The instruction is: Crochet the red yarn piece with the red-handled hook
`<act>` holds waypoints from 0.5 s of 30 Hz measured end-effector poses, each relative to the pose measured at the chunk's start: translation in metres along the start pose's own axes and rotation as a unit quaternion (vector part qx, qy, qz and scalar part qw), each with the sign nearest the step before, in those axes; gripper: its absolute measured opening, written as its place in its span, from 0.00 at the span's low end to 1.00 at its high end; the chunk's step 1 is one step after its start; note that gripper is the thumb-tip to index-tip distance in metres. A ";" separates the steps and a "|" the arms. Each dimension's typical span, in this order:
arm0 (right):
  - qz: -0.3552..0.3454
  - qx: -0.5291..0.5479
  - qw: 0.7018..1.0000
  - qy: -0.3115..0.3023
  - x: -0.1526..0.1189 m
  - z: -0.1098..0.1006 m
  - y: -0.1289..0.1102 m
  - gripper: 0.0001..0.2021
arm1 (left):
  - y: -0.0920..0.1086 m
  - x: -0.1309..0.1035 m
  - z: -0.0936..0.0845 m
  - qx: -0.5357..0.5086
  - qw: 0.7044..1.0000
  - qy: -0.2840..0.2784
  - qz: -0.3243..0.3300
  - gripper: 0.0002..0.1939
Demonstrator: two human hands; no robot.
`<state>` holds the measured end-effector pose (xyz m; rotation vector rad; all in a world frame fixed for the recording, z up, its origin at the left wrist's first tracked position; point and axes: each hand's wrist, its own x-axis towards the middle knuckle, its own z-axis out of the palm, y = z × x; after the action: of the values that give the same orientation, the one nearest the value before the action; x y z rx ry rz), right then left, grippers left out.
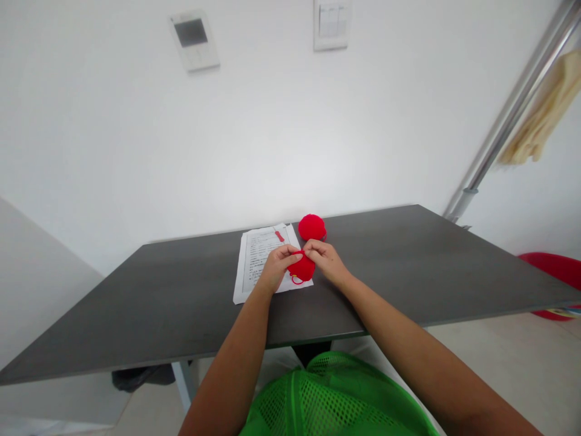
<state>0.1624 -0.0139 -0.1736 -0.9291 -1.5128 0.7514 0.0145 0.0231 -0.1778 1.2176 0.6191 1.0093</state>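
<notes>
On the left, the counter [136,303] runs out to a slanting edge beside the white wall [249,139], with a broad stretch of dark top between that edge and the paper. Below its near edge lies a black bag [143,376]; high on the wall is a panel with a dark screen [194,39].

Next comes a printed sheet [254,260], askew, its top by the wall-side edge. A red-handled tool [279,235] lies on its upper part. The left hand [279,266] is over the sheet's right half, thumb and fingers pinched together on the upper part of a red yarn piece [305,268], which is held between the two hands above the sheet's lower right, a small loop of yarn hanging from it. The right hand's [324,257] grip is likewise closed, fingertips pinching the piece's top.

Just beyond the right hand, near the wall, a red yarn ball [312,227] limits forward room. Below, a green mesh garment [336,393] fills the space between the forearms.

Rightward, another wide stretch of counter reaches the right edge. Past its far corner slants a metal pole [508,133], cream cloth [544,115] hanging behind it.
</notes>
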 end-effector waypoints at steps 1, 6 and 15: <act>-0.002 0.000 1.000 0.004 0.000 0.000 0.000 0.06 | 0.000 0.000 0.000 -0.004 1.000 0.002 0.000 0.12; -0.002 -0.001 1.000 0.013 -0.001 0.001 0.000 0.06 | 0.002 -0.001 0.001 -0.017 1.000 0.009 0.004 0.12; 0.009 0.002 1.000 -0.003 -0.001 0.001 -0.001 0.06 | 0.003 -0.001 0.000 0.014 0.999 0.015 0.027 0.11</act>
<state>0.1615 -0.0151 -0.1735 -0.9404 -1.5088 0.7705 0.0132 0.0219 -0.1753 1.2510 0.6286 1.0697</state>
